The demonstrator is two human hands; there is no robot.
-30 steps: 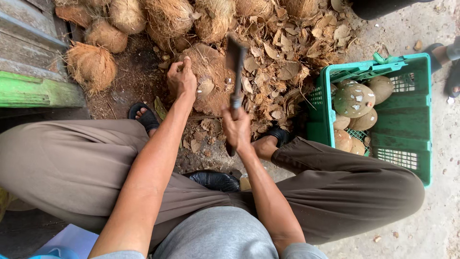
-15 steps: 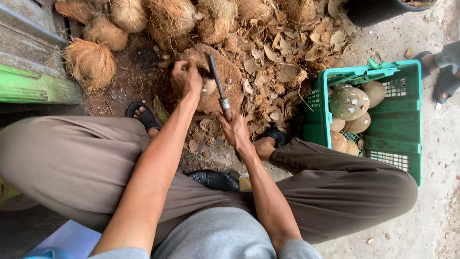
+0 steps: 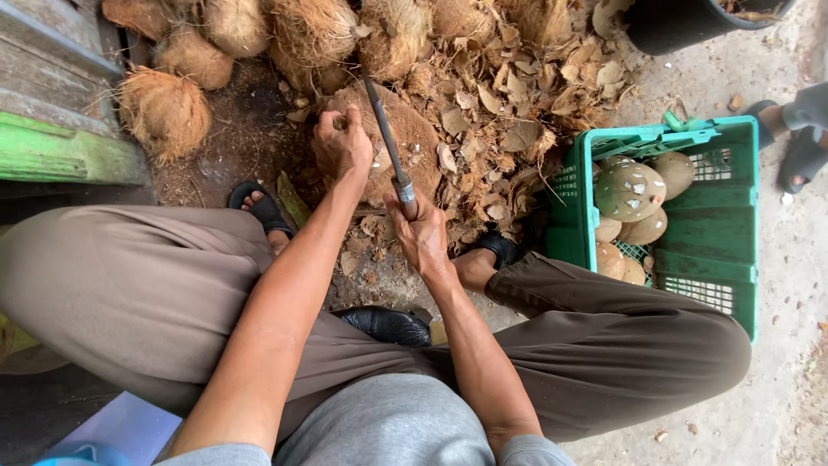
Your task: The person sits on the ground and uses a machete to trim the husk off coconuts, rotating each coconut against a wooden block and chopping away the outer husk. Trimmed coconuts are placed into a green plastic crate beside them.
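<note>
My left hand [image 3: 341, 143] grips a small coconut piece on top of a round wooden chopping block [image 3: 412, 138]. My right hand [image 3: 421, 233] is shut on the handle of a long dark knife [image 3: 386, 142], whose blade reaches forward over the block, edge down next to my left hand. I sit with knees spread, and my sandalled feet rest on either side of the block.
Husked fibrous coconuts [image 3: 164, 108] are heaped at the far side, and dry husk chips [image 3: 509, 112] litter the ground. A green plastic crate [image 3: 690, 216] at right holds peeled coconuts [image 3: 628, 190]. Green wooden planks [image 3: 52, 147] lie at left. Another person's sandalled foot [image 3: 798, 142] is at far right.
The knife has swung down from a raised position onto the block beside my left hand. The view has shifted slightly; the left hand stays on the block.
</note>
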